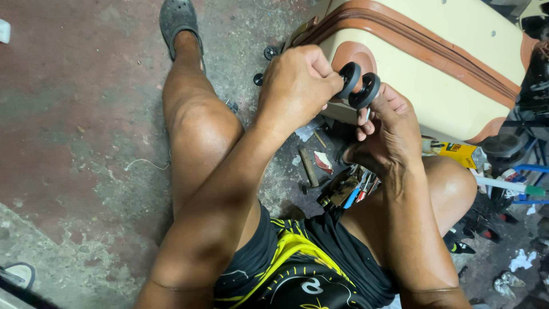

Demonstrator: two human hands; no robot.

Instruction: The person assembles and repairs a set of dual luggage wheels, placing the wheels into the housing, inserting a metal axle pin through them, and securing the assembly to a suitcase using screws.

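Stained concrete floor (86, 143), person seated, tools strewn between the legs. Left hand (294, 86) clenched on one black wheel of a twin caster (358, 86); right hand (389, 129) curled beneath, fingers on its stem. Looks light, rigid, hard plastic; best gripped by the rims. Cream suitcase (452, 68) just behind.

The floor (74, 143) is rough, stained concrete, reddish brown with grey worn patches and small bits of grit. A thin pale string (146, 163) lies on it, well left of the cream suitcase (457, 63). Below the suitcase, loose tools (337, 189) lie scattered; crumpled white scraps (517, 263) sit further down and right. Light is even and soft.
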